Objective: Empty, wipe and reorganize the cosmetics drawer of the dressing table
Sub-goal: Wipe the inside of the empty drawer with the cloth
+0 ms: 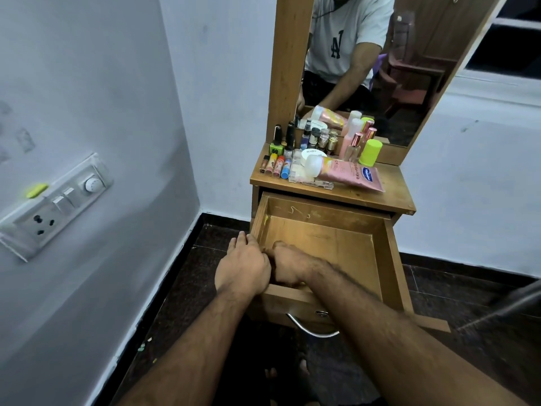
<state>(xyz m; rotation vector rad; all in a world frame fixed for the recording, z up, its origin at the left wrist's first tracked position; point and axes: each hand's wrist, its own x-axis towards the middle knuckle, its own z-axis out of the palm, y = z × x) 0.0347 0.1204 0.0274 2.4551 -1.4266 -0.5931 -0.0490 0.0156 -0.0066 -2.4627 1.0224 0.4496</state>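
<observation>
The wooden drawer (390, 259) of the dressing table is pulled out, and its bare bottom shows nothing inside. My left hand (244, 266) grips the drawer's front left corner from outside, with the fingers lying along the left wall's top edge. My right hand (288, 266) is curled into a fist inside the front left corner; nothing is visible in it. The cosmetics stand on the table top (371, 199): a pink tube (351, 174), a green-capped bottle (369, 153), nail polish bottles (275, 142), several lip balms (276, 165) and a clear organizer (301, 175).
A mirror (395, 68) rises behind the cosmetics and reflects a person in a white T-shirt. The drawer's metal handle (310, 329) faces me. A white wall with a switch board (52, 206) runs close on the left. The floor (181, 288) is dark tile.
</observation>
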